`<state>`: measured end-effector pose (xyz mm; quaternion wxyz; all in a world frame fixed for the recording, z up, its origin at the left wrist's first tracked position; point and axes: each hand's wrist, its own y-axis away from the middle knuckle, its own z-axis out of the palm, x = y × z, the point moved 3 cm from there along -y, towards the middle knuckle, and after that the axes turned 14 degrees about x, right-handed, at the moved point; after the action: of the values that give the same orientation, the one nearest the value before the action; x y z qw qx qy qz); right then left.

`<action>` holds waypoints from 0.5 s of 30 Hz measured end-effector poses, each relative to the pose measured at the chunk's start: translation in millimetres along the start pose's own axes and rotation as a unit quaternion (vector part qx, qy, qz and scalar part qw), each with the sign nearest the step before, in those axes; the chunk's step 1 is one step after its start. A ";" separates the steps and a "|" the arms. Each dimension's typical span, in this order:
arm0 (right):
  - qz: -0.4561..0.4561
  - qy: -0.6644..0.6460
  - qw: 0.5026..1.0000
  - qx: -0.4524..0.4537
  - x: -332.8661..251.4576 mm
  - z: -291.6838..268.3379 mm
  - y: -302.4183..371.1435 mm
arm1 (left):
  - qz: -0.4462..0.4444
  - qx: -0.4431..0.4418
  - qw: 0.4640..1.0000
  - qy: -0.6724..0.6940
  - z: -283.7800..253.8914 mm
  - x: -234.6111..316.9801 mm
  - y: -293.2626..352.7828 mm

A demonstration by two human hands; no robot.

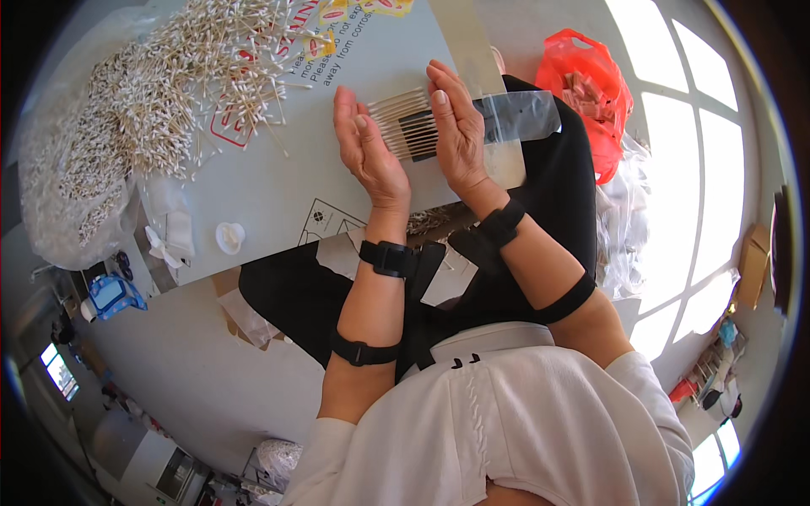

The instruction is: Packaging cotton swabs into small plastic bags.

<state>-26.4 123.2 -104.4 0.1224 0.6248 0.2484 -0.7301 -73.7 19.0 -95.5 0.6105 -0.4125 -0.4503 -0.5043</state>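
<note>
Far left: on my feed a clear plastic bag (46, 198) sits at the worktop's edge, slumped around part of a loose swab heap (156, 101).
Below the bag: a blue pack (114, 293) lies off the worktop.
Worktop (283, 190): pale and printed, with the swab heap spilling across its upper left.
Near edge, left: I note a crumpled white plastic piece (175, 236), then a small round white lid (229, 238), apart from each other.
Upper edge: yellow labels (321, 44) lie just right of the heap.
Left hand (369, 150): palm turned inward, fingers extended and slightly cupped, at the left ends of the swab row; pinching nothing. Contact: cannot tell.
Swab row (405, 114): on the worktop between the two hands, sticks side by side, partly over a dark panel (417, 135).
Right hand (458, 135): faces the left one, fingers extended, thumb by the row's right ends; also pinching nothing. Firm touch: cannot tell.
Right of the hands: a clear sleeve (536, 114) reaches past the worktop's edge.
Far right: a red bag (591, 110), open-topped, stands above clear plastic wrapping (624, 219).
</note>
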 end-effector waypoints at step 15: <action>0.051 -0.045 0.997 -0.025 6.1 1.6 -16.0 | -0.053 -0.035 0.996 0.064 -0.8 0.5 -23.5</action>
<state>-36.7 136.8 -106.8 0.1861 0.6000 0.2280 -0.7439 -96.8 14.6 -94.1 0.5962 -0.3758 -0.4134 -0.5765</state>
